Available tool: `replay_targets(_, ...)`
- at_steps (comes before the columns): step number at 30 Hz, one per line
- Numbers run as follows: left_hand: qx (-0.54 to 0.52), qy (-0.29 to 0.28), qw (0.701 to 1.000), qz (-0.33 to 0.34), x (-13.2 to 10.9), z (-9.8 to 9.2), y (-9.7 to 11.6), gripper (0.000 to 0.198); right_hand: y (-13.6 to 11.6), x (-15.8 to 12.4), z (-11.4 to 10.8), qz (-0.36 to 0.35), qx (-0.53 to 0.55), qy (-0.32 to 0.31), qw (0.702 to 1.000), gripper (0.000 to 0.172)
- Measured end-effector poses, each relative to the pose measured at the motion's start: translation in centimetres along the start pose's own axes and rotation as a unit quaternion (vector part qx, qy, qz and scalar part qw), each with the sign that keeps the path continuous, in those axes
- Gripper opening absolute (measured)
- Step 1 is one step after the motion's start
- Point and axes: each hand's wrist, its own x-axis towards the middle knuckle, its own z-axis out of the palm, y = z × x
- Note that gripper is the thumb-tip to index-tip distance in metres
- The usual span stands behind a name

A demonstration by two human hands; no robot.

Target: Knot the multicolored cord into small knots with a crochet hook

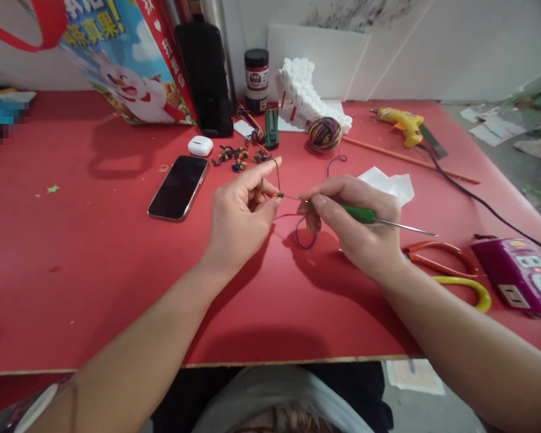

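Note:
My right hand grips a crochet hook by its green handle, the thin metal tip pointing left and a second metal end sticking out to the right. Its tip meets a small dark and orange bit of crochet, pinched between the thumb and fingers of my left hand. A dark strand of yarn runs up over my raised left index finger. Loose yarn loops below my right fingers. Behind the hands sits a multicoloured yarn ball. Several small crocheted pieces lie beyond my left hand.
A phone and a white earbud case lie left. Behind stand a gift bag, a black upright device and a jar. Rightward are a yellow glue gun, pliers and a purple power box.

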Motion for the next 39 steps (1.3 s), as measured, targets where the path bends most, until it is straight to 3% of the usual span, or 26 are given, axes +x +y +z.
replay_targets(6,0.03,-0.004,0.999,0.03,-0.1,0.1,-0.4,0.048,-0.2,0.2,0.0,-0.007,0.001,-0.005,1.0,0.011)
replay_targets(13,0.135,-0.008,0.973,0.186,-0.3,0.0,-1.5,0.055,0.2,0.2,0.1,-0.044,-0.029,-0.019,0.998,0.013)
replay_targets(16,0.19,-0.009,0.947,0.258,-0.4,-0.2,-1.6,0.054,0.2,0.0,0.2,-0.078,-0.097,-0.024,0.992,0.016)
replay_targets(19,0.272,-0.013,0.906,0.325,-0.4,-0.2,-1.5,0.048,0.2,-0.2,0.2,-0.155,-0.177,-0.022,0.972,0.016)
replay_targets(23,0.361,-0.01,0.852,0.378,-0.4,-0.2,-1.4,0.045,0.4,-0.4,0.5,-0.27,-0.258,-0.053,0.926,0.017)
replay_targets(26,0.374,-0.006,0.834,0.405,-0.5,-0.1,-1.4,0.048,0.6,-0.5,0.7,-0.286,-0.275,-0.062,0.916,0.016)
replay_targets(30,0.343,-0.026,0.875,0.34,-0.5,-0.2,-1.4,0.047,1.1,-0.5,1.0,-0.238,-0.233,-0.017,0.943,0.015)
replay_targets(33,0.262,-0.033,0.929,0.259,-0.3,-0.2,-1.6,0.048,1.5,-0.3,1.1,-0.293,-0.272,-0.054,0.915,0.014)
replay_targets(36,0.135,-0.02,0.984,0.117,0.1,-0.2,-1.6,0.051,1.7,-0.2,0.9,-0.335,-0.311,-0.086,0.885,0.016)
replay_targets(39,0.017,-0.002,1.0,-0.006,0.7,-0.1,-1.3,0.053,1.9,-0.1,0.8,-0.353,-0.321,-0.087,0.875,0.018)
